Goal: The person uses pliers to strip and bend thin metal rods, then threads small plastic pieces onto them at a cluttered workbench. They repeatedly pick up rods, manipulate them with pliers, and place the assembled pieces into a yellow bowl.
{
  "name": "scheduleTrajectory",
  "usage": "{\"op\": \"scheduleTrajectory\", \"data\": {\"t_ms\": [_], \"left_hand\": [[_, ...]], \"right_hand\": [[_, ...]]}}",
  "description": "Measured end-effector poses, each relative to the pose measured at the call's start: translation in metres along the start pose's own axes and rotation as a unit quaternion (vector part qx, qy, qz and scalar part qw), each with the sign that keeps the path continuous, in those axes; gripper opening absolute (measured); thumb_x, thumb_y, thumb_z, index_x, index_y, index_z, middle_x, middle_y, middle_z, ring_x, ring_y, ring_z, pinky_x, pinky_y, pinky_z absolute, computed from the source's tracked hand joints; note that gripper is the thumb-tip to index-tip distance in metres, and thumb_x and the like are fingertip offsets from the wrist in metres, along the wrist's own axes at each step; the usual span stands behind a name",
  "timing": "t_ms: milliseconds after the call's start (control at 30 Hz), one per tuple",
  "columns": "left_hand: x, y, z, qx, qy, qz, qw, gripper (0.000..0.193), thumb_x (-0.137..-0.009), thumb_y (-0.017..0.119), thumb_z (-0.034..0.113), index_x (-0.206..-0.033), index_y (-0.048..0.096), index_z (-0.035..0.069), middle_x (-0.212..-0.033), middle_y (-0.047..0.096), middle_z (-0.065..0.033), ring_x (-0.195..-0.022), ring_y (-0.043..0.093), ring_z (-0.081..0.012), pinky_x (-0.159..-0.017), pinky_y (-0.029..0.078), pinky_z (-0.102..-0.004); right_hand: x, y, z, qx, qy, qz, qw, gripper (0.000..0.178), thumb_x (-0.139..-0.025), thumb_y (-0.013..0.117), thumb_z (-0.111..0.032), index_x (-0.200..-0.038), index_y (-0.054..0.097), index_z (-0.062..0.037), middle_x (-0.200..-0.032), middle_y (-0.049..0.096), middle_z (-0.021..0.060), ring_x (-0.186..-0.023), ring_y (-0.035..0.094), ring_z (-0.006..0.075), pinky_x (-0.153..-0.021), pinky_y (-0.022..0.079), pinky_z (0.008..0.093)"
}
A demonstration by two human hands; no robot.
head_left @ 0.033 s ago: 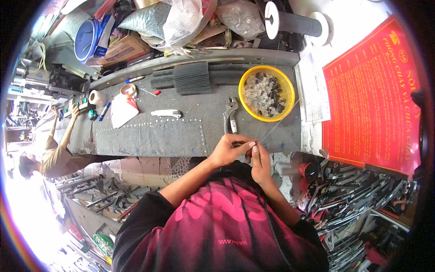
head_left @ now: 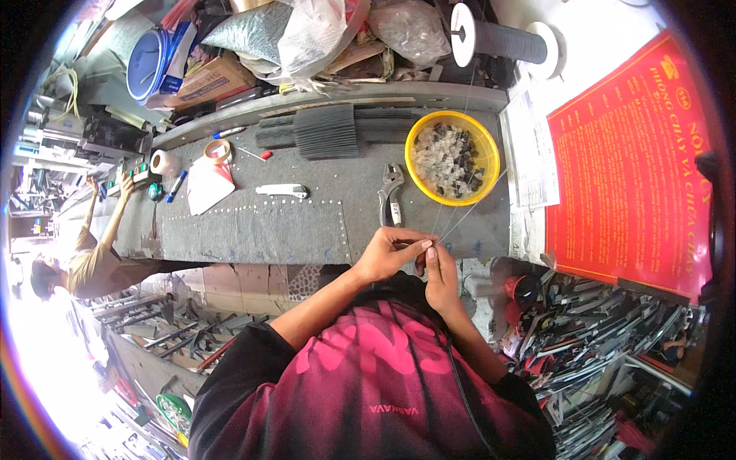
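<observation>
My left hand (head_left: 392, 254) and my right hand (head_left: 440, 277) meet in front of my chest at the bench's near edge. Both are closed, thumbs and fingertips pinched together on thin grey thread (head_left: 468, 215). Strands of it run up from the fingertips past a yellow bowl (head_left: 410, 172), which holds many small clear and black plastic pieces. Whatever else sits between the fingertips is too small to make out. Just beyond my left hand lies a pair of locking pliers (head_left: 390, 195). At the back right is a large spool of grey thread (head_left: 506, 42).
Pleated dark mesh (head_left: 326, 132) lies at the back of the grey bench (head_left: 261, 234). Left of the pliers are a white utility knife (head_left: 281, 190), a tape roll (head_left: 218, 152) and markers. A red poster (head_left: 625, 169) stands right. Another person (head_left: 100, 268) works at far left.
</observation>
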State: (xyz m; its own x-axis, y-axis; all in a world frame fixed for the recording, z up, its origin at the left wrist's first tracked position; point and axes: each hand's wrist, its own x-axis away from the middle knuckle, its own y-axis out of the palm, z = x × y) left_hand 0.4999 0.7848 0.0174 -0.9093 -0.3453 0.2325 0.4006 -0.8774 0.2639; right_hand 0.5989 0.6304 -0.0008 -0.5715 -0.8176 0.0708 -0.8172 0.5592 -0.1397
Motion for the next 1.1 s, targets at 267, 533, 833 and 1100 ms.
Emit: {"op": "scheduleTrajectory", "data": {"t_ms": [267,533,833,1100], "left_hand": [[0.006,-0.018,-0.018,-0.165,0.095,0.020,0.982,0.024,-0.101,0.078,0.017,-0.113,0.081,-0.003,-0.106,0.082,-0.0157,-0.097,0.077,-0.0206,-0.088,0.061,-0.0356],[0.020,-0.042,-0.048,-0.139,0.024,0.071,0.987,0.021,-0.099,0.079,0.017,-0.110,0.082,-0.001,-0.101,0.083,-0.0146,-0.095,0.078,-0.0186,-0.090,0.061,-0.0359],[0.012,-0.085,-0.125,-0.075,0.077,0.116,0.987,0.026,-0.094,0.082,0.024,-0.106,0.082,0.001,-0.095,0.081,-0.0070,-0.084,0.074,-0.0177,-0.077,0.060,-0.0368],[0.031,-0.071,-0.121,-0.042,0.115,0.222,0.967,0.029,-0.095,0.077,0.006,-0.122,0.074,-0.006,-0.106,0.081,-0.0129,-0.096,0.075,-0.0166,-0.089,0.061,-0.0372]], "right_hand": [[0.007,0.009,0.020,0.167,0.006,-0.058,0.984,0.022,-0.108,0.052,-0.014,-0.112,0.062,0.0052,-0.096,0.068,0.0326,-0.095,0.067,0.0551,-0.079,0.053,0.0552],[-0.006,0.033,0.031,0.187,0.104,-0.125,0.969,0.022,-0.107,0.054,-0.015,-0.106,0.064,0.0044,-0.097,0.069,0.0330,-0.095,0.066,0.0551,-0.080,0.050,0.0625],[-0.074,0.074,-0.127,0.301,-0.133,-0.431,0.841,0.030,-0.106,0.065,-0.030,-0.109,0.069,0.0001,-0.111,0.071,0.0242,-0.109,0.069,0.0434,-0.096,0.053,0.0524],[-0.200,0.289,-0.019,0.547,-0.200,-0.277,0.764,0.029,-0.097,0.071,-0.017,-0.119,0.067,0.0006,-0.125,0.066,0.0214,-0.118,0.066,0.0426,-0.096,0.059,0.0515]]}}
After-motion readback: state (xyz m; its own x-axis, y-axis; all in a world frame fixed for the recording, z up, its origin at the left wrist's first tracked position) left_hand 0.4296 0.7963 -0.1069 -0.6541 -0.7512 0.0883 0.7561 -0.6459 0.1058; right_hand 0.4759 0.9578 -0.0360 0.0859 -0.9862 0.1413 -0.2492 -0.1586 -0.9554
